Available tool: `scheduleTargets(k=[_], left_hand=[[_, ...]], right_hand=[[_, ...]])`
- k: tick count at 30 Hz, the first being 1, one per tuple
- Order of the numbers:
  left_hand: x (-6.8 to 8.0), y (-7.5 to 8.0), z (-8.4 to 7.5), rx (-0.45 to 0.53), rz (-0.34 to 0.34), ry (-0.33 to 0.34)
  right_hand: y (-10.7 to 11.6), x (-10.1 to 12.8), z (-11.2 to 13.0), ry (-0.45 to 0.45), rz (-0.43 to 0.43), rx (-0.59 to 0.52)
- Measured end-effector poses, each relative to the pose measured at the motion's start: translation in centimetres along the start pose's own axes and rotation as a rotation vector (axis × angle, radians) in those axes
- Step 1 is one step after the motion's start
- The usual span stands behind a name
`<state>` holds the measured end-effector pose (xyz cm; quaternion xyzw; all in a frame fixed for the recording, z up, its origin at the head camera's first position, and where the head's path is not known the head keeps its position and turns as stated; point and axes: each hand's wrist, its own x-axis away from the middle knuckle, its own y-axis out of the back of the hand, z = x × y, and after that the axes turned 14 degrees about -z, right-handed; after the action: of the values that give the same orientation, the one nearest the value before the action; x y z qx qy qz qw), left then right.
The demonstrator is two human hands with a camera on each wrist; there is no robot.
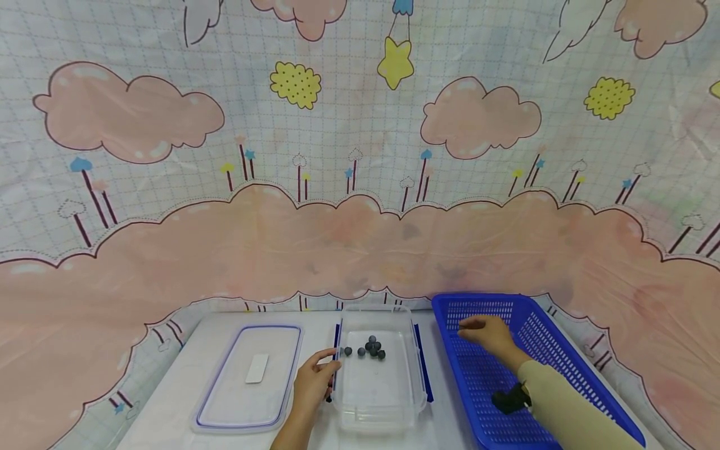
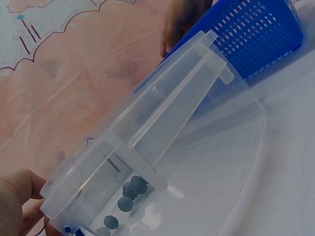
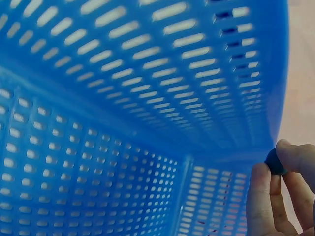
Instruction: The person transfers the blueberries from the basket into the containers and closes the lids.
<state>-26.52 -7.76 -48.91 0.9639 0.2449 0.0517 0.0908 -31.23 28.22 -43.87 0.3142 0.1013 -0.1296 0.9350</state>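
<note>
A clear plastic box [image 1: 375, 392] stands in the middle of the white table, with several blueberries [image 1: 372, 346] scattered toward the far part of its floor. My left hand [image 1: 310, 382] grips the box's left side, thumb and fingers around the wall in the left wrist view. Over the blue basket [image 1: 478, 400] on the right is my right hand [image 1: 494, 339]. Between its thumb and fingertips it pinches one blueberry [image 3: 275, 161], seen in the right wrist view near the basket's rim.
Left of the box lies a flat clear lid [image 1: 236, 406] with a blue seal and a white label [image 1: 257, 368]. Blue clips [image 1: 423, 369] hang along the box's sides. A patterned cloth [image 1: 360, 250] rises behind the table.
</note>
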Motion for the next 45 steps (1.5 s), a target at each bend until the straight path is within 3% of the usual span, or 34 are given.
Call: scheduleTargets(k=[22,45], left_hand=[[0.1,0.1,-0.3,0.004,-0.001,0.009],[0.1,0.1,-0.2,0.013,0.006,0.014]], right_hand=[[-1.6,-0.4,2.9,-0.028,0.013,-0.116],[-6.5,-1.3,6.5,-0.042,0.048,-0.175]])
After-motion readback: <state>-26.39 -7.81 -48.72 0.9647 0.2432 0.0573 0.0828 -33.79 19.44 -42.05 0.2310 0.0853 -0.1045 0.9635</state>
